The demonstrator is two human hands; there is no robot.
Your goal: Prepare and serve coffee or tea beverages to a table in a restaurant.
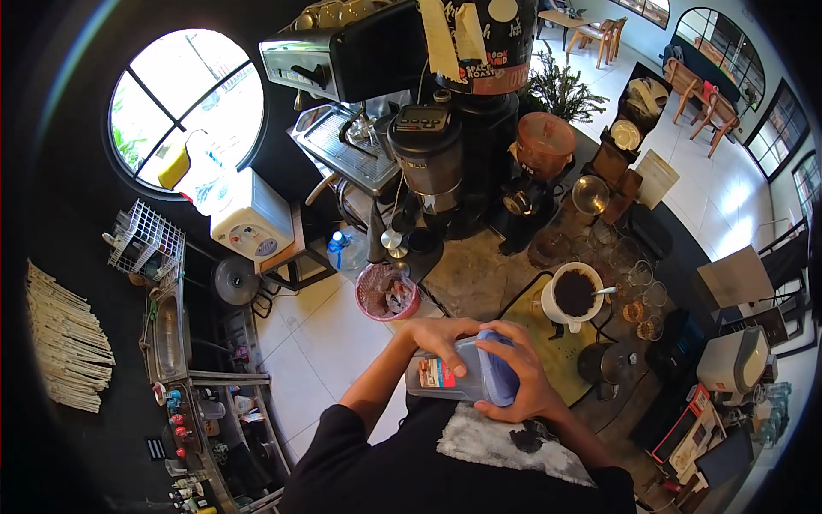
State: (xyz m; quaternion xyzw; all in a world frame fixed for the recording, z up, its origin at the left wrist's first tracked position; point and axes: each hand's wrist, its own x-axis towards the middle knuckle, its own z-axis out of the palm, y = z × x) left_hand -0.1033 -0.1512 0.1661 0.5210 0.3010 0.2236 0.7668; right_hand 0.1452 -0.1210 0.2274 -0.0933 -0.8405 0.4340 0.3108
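Observation:
Close to my chest I hold a clear plastic container (pixel 463 380) with a blue lid (pixel 494 371). It lies tilted on its side, lid towards the right, and a printed label is stuck to its body. My left hand (pixel 443 340) grips the container's body from above. The fingers of my right hand (pixel 528 367) wrap around the lid, which sits on the container. What is inside cannot be made out. Just beyond my right hand stands a white dripper (pixel 549 303) holding dark wet coffee, with a metal spoon (pixel 605 291) sticking out of it.
Beneath the dripper lies a yellow-green cloth (pixel 565 366). Several glasses (pixel 621 254) crowd the counter to its right. Coffee grinders (pixel 429 167) and an espresso machine (pixel 350 148) stand beyond. A pink waste bin (pixel 367 302) is ahead on my left; a kettle-like dark vessel (pixel 594 363) stands at right.

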